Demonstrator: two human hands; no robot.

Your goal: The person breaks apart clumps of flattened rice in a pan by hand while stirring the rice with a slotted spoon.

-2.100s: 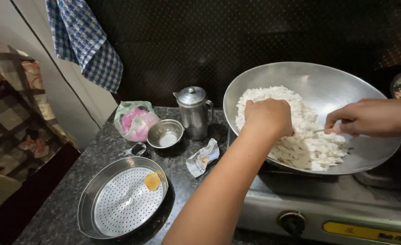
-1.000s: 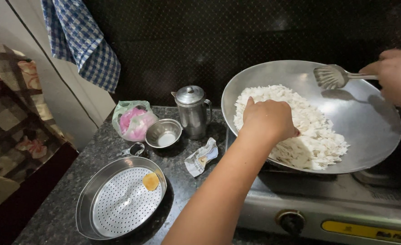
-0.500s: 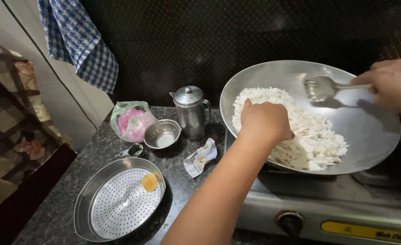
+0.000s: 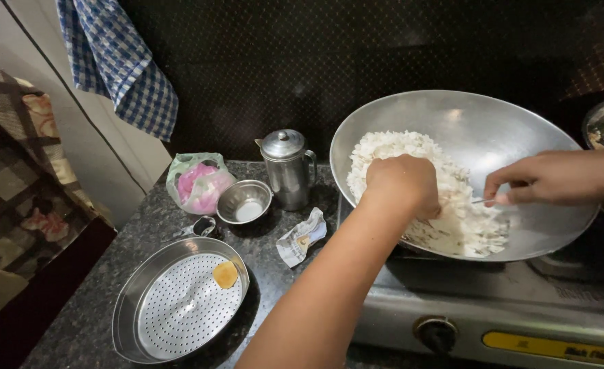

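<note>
White flakes point(image 4: 452, 212) under left-hand fingers point(image 4: 384, 179) (inside wok point(image 4: 493, 130))

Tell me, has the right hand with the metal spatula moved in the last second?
Yes. The right hand has come down from the far rim of the wide metal wok into the white rice flakes.

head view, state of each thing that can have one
wok: on the stove, holds white flakes
left hand: fisted in the flakes
right hand: pinching a metal utensil handle
lidded steel jug: upright, lid on
small steel bowl: upright, open
perforated tray: one orange piece on it
</note>
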